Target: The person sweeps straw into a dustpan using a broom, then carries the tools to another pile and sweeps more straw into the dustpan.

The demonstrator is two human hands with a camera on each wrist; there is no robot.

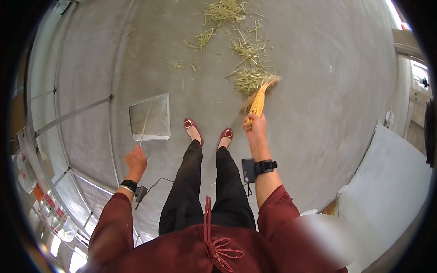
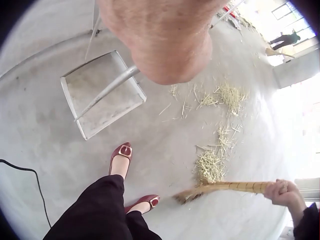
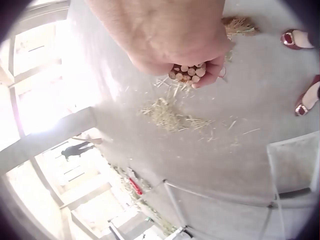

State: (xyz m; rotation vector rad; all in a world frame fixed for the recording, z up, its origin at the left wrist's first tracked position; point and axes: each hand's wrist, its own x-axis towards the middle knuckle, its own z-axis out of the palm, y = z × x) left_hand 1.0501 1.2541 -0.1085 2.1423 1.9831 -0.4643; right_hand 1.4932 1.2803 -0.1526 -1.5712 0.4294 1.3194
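Note:
A broom [image 1: 258,102] with a yellow, bound handle is gripped by my right hand [image 1: 256,123]. Its brown bristles [image 2: 192,195] reach the floor beside a straw pile [image 2: 211,167] in the left wrist view. The cut stalk ends of the handle [image 3: 187,75] poke out of the fist in the right wrist view. My left hand [image 1: 136,159] holds the thin rod handle of a metal dustpan [image 1: 160,119]. The pan lies on the floor left of the red shoes, and no straw shows in it.
More straw [image 1: 224,11] lies scattered farther ahead on the grey floor [image 1: 318,113]. A metal-framed panel [image 1: 84,113] runs along the left. A pale board [image 1: 387,177] stands at the right. Far off is another person [image 2: 286,41] in dark clothes.

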